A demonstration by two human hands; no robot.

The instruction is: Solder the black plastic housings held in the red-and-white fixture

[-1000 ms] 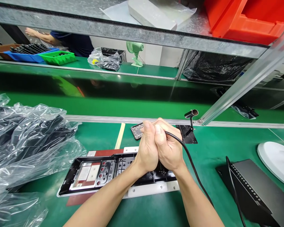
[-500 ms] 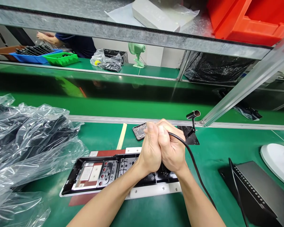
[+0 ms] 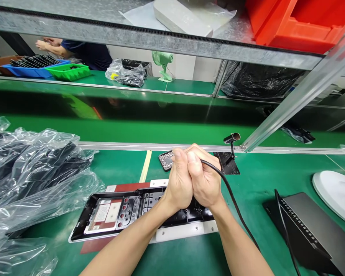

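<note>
My left hand (image 3: 179,180) and my right hand (image 3: 205,178) are pressed together, fingers wrapped round, above the right part of a long black plastic housing (image 3: 83,218). A black cable (image 3: 232,193) comes out at the top of my right hand and curves down to the right. What my left hand grips is hidden. The housing lies in a fixture with white blocks (image 3: 186,231) and reddish-brown plates (image 3: 129,187). Behind my hands is a small black tray of screws (image 3: 166,160).
Plastic-wrapped black parts (image 3: 46,172) lie at left. To the right are a black metal box (image 3: 313,230), a white round object (image 3: 336,195) and a small stand with a metal tube (image 3: 232,138). A shelf edge (image 3: 161,42) crosses overhead. Another person's arm (image 3: 54,48) shows far left.
The whole view has shifted slightly, so things appear a little further left. My hands stay clasped together over the housing.
</note>
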